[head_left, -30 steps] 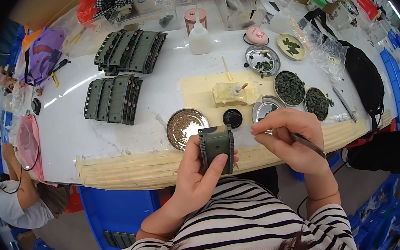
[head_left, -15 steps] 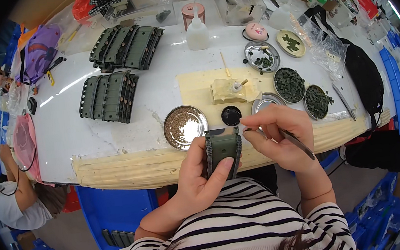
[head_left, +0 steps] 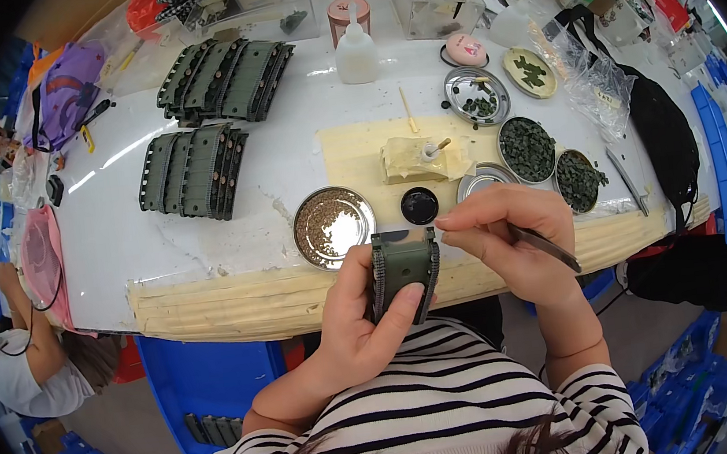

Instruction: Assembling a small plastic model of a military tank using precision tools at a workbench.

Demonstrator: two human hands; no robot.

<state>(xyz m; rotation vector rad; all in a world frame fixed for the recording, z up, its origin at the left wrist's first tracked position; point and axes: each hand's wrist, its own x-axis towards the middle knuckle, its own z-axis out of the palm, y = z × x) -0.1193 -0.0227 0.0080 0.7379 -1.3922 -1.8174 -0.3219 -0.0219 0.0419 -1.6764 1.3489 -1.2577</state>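
Note:
My left hand (head_left: 363,326) grips a small dark green tank-like model part (head_left: 403,269) with tracked sides, held upright just in front of the table edge. My right hand (head_left: 511,240) pinches a thin dark tool (head_left: 544,246), perhaps tweezers, with its fingertips touching the top right corner of the part. Just beyond the part sit a round metal dish of tiny brownish pieces (head_left: 333,224) and a small black cap (head_left: 420,206).
Two rows of green tracked parts (head_left: 194,169) (head_left: 224,79) lie at the left of the white table (head_left: 161,239). Metal dishes of dark green bits (head_left: 527,149) (head_left: 579,180), a white glue bottle (head_left: 355,49), a yellowish block (head_left: 417,159) and a black bag (head_left: 663,142) stand to the right. Another person (head_left: 28,368) is at the lower left.
My right hand has moved left and down from the dishes onto the top of the green part. My left hand has kept holding the part, tilting it slightly.

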